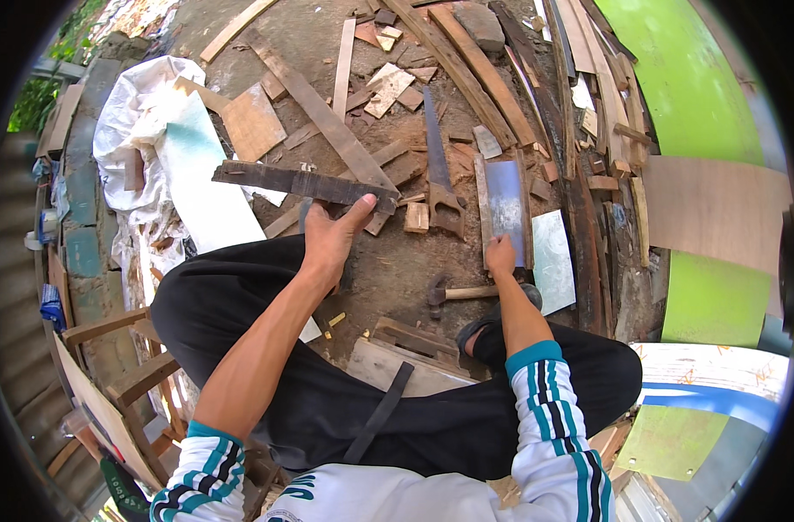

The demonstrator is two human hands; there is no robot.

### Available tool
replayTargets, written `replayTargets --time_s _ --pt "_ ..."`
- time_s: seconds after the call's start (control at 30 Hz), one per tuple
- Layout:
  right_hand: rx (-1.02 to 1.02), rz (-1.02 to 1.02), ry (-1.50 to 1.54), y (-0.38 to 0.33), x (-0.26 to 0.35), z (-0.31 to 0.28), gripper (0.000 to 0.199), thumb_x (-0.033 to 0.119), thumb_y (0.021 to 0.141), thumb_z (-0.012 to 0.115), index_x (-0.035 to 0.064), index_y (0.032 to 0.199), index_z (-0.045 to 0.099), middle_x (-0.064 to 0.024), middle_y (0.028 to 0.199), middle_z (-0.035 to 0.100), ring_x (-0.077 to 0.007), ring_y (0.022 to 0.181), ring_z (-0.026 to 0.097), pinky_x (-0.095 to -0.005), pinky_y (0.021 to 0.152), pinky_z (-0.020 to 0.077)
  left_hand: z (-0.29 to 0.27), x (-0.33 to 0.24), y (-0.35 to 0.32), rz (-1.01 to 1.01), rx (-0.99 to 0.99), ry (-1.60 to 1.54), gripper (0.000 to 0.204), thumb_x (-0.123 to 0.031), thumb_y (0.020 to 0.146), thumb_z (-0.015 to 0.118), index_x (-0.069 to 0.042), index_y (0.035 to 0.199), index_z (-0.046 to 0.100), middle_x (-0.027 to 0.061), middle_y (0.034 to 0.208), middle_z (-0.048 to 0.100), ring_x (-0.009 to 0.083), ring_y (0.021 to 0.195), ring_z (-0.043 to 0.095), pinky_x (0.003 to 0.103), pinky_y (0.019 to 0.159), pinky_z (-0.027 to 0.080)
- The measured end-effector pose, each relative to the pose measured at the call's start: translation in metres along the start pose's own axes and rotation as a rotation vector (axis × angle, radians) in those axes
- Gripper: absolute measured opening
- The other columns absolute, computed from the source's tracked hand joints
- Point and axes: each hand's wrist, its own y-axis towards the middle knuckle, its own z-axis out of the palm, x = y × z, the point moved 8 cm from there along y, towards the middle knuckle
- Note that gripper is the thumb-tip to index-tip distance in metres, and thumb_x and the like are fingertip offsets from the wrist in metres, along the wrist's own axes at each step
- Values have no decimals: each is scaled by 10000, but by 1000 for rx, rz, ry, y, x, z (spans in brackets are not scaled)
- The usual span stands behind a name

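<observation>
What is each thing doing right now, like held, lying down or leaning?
Dark wooden strip: held up in the left hand, level.
Shiny board: flat on the ground, right hand on its near end.
Hammer: lying untouched.
Handsaw: lying flat, untouched.
White sack: crumpled, lying open.

Person seated over dirt ground [397, 270] strewn with wood offcuts. Left hand [332, 237] grips dark weathered wooden strip [301, 183], held roughly level above ground. Right hand [500, 256] rests on lower end of grey board [505, 207], fingers curled, grasp possibly only touch. Handsaw [440, 170] lies between hands, handle toward person. Hammer [456, 292] on ground just beside right hand. White sack [153, 148] at left. Green panel [701, 96] at right.
</observation>
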Motion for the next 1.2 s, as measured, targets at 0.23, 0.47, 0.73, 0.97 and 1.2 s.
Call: replayTargets --time_s 0.23,0.47,0.73,0.97,1.2 --pt "7 -351 -159 -30 54 21 379 351 987 564 -7 1058 664 -227 1112 684 -445 1011 642 -494 915 492 -4 12 6 -26 -1 39 465 -129 873 797 51 1206 528 131 1143 645 187 1026 658 301 910 566" --pt "767 -137 776 -78 180 47 733 690 974 451 8 1173 636 -90 994 652 -197 885 660 -323 746 522 -1 5 4 -29 0 10 494 -157 862 812 51 1215 535 123 1135 653 183 1015 655 300 904 552" --pt "1127 -549 902 -150 302 -43 580 496 941 675 7 1243 598 -41 901 672 -131 769 652 -280 663 514 -10 -7 3 72 17 179 507 -262 854 829 64 1149 575 137 1047 684 185 939 660 325 851 523" --pt "891 -515 957 -134 297 -82 352 337 957 706 33 1132 671 -17 851 682 -100 729 634 -260 646 504 12 -37 -19 20 194 933 450 -364 815 830 -23 1048 651 101 1033 705 220 911 667 327 843 502" --pt "860 -549 662 -117 275 -105 310 354 984 662 53 1051 694 -16 798 671 -84 706 612 -237 625 486 -10 -75 -31 938 -52 1424 654 -461 699 864 -113 1197 622 99 1279 604 282 1232 539 482 1044 368"
